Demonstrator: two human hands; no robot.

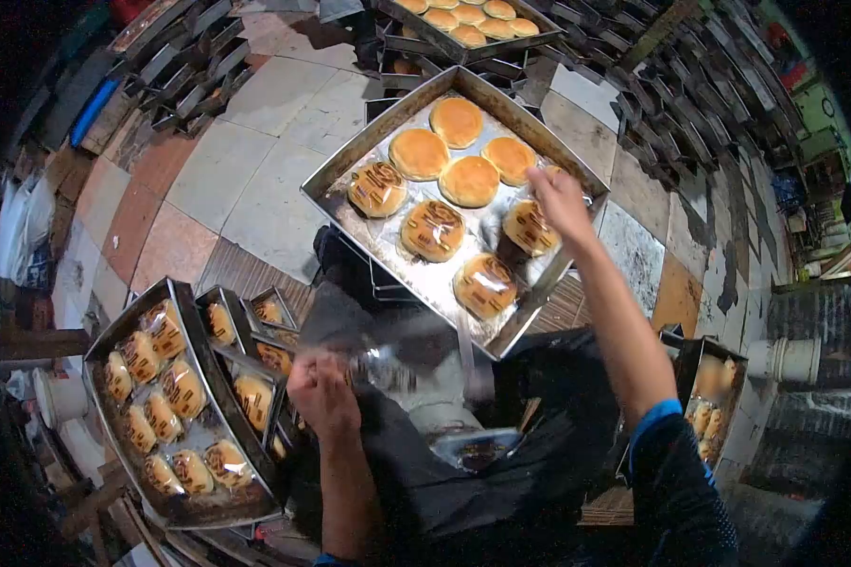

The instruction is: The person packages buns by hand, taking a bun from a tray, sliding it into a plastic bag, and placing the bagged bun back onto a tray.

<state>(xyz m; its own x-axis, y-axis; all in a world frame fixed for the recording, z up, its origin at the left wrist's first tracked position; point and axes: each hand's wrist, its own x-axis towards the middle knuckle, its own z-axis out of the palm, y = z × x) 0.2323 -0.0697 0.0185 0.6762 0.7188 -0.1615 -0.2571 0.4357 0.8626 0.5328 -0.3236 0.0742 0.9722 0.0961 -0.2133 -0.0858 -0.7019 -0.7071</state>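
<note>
A metal baking tray [348,154] sits tilted in front of me, holding several plain round buns [469,181] and several buns in printed clear wrappers [433,231]. My right hand [564,206] is over its right side with fingers closed, between a plain bun [509,161] and a wrapped bun [529,227]. What those fingers grip is hidden, and part of another bun shows behind them. Low over my lap, my left hand [326,392] is closed at the edge of a blurred clear plastic bag [388,364].
On the left, a large tray [161,518] holds several wrapped buns, with smaller trays beside it. Another tray of plain buns [470,34] stands at the far side. A tray [683,378] with wrapped buns is at right. Stacked metal trays [700,85] line the tiled floor [265,123].
</note>
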